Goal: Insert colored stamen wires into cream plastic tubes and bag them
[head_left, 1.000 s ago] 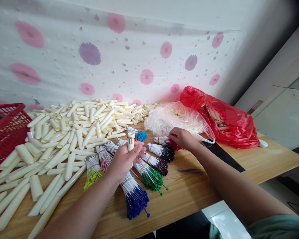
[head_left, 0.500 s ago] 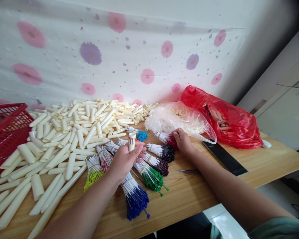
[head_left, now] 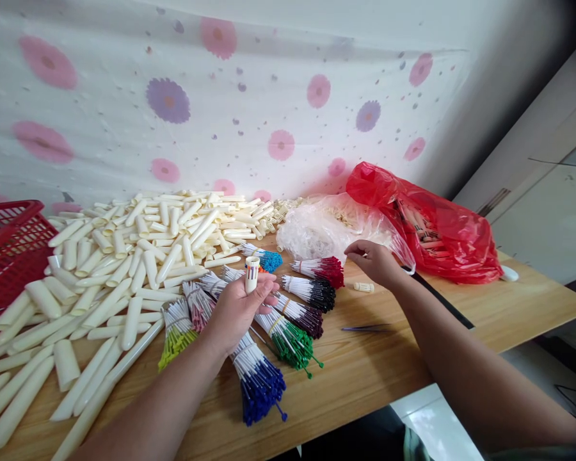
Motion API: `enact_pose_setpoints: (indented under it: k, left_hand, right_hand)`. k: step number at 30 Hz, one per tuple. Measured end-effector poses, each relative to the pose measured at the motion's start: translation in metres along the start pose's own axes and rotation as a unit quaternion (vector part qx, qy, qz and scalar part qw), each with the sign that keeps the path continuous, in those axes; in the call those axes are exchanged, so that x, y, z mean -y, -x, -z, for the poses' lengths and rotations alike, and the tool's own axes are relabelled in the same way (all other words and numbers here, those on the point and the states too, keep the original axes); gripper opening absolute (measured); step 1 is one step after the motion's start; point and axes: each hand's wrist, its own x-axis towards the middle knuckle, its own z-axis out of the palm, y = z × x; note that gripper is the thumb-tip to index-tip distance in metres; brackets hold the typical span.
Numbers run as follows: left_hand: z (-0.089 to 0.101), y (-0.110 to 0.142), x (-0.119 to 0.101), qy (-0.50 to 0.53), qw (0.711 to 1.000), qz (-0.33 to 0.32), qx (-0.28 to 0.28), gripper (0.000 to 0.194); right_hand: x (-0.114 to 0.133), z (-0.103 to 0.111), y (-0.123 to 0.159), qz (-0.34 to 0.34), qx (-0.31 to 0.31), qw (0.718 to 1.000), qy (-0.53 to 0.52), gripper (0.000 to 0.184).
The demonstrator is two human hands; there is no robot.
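Note:
My left hand (head_left: 242, 310) is closed around a short cream multicolour pen barrel (head_left: 252, 274), held upright with coloured marks round its top. Below that hand lie bundles of white pen refills with coloured ends: blue (head_left: 262, 384), green (head_left: 292, 342), yellow (head_left: 176, 330) and others. My right hand (head_left: 377, 259) is raised by the clear plastic bag (head_left: 312, 234), thumb and fingers apart, with nothing visible in them. A red-ended refill bundle (head_left: 324, 270) is just left of it. Beneath it, a small ribbed cream piece (head_left: 363, 287) rests on the table.
Many cream pen tubes (head_left: 115, 256) are heaped across the left and back. A red basket (head_left: 14, 250) stands at far left, and a red plastic bag (head_left: 441, 237) at back right. Tweezers (head_left: 367, 328) and a dark flat phone-like object (head_left: 441, 301) lie on the wooden table (head_left: 355, 390).
My right hand has left the red-ended bundle and moved right and up, its fingers opening. The small ribbed piece now shows on the table. My left hand keeps the pen barrel almost still.

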Motion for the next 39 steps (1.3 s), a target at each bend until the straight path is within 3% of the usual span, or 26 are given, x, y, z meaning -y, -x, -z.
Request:
enact_pose_setpoints:
  k: [3, 6, 12, 22, 29, 34, 39]
  left_hand:
    - [0.0, 0.0, -0.001, 0.001, 1.0, 0.0, -0.003, 0.049]
    - [-0.001, 0.0, -0.001, 0.003, 1.0, -0.001, -0.002, 0.05]
    - [-0.002, 0.001, -0.001, -0.004, 1.0, -0.004, 0.004, 0.051]
    - [0.0, 0.001, -0.001, -0.003, 1.0, -0.008, 0.009, 0.048]
    - [0.0, 0.001, -0.001, -0.013, 1.0, -0.01, 0.014, 0.048]
    - [0.0, 0.001, -0.001, -0.019, 1.0, -0.014, 0.02, 0.047]
    - [0.0, 0.002, -0.001, -0.018, 1.0, -0.009, 0.018, 0.049]
  right_hand:
    - [0.001, 0.011, 0.017, 0.026, 0.076, 0.996, 0.039, 0.014]
    - [0.003, 0.004, 0.034, 0.04, 0.114, 0.989, 0.082, 0.012]
    - [0.01, -0.02, 0.045, 0.032, 0.087, 0.983, 0.157, 0.019]
    - [0.009, -0.03, 0.043, 0.027, 0.059, 0.983, 0.173, 0.018]
    - [0.01, -0.023, 0.044, 0.054, 0.062, 0.989, 0.122, 0.031]
    - [0.001, -0.016, 0.044, 0.053, 0.047, 0.992, 0.104, 0.027]
    - [-0.006, 0.013, 0.052, 0.044, 0.036, 0.992, 0.109, 0.021]
